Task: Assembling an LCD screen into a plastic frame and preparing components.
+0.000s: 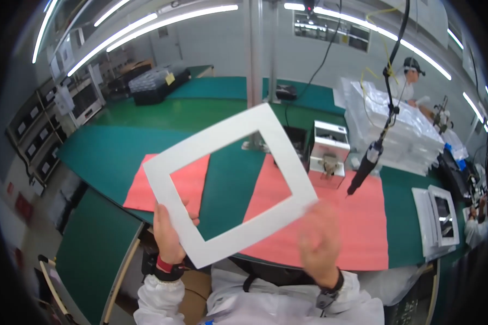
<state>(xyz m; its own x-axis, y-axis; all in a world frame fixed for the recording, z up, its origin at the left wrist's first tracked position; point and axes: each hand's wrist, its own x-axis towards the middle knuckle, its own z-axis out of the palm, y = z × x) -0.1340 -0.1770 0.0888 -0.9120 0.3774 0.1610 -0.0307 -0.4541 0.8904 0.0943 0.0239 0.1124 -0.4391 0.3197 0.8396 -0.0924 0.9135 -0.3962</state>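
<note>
A flat white rectangular frame (209, 143) with a large open middle is held up, tilted, over the green worktable (116, 149). My left hand (168, 238) grips its lower left side, thumb on the near face and fingertips showing through the opening. My right hand (321, 246) is raised at the frame's lower right corner; motion smears its fingers, so whether it touches the frame cannot be made out. Beneath the frame lie a small red mat (137, 194) on the left and a larger red mat (360, 230) on the right.
A black electric screwdriver (366, 165) hangs at right on its cable. Behind the right mat stands a white box-shaped device (331, 142). Plastic-wrapped stacks (398, 127) rise at back right, with a co-worker (412, 81) behind. More frames (444, 216) lie at far right.
</note>
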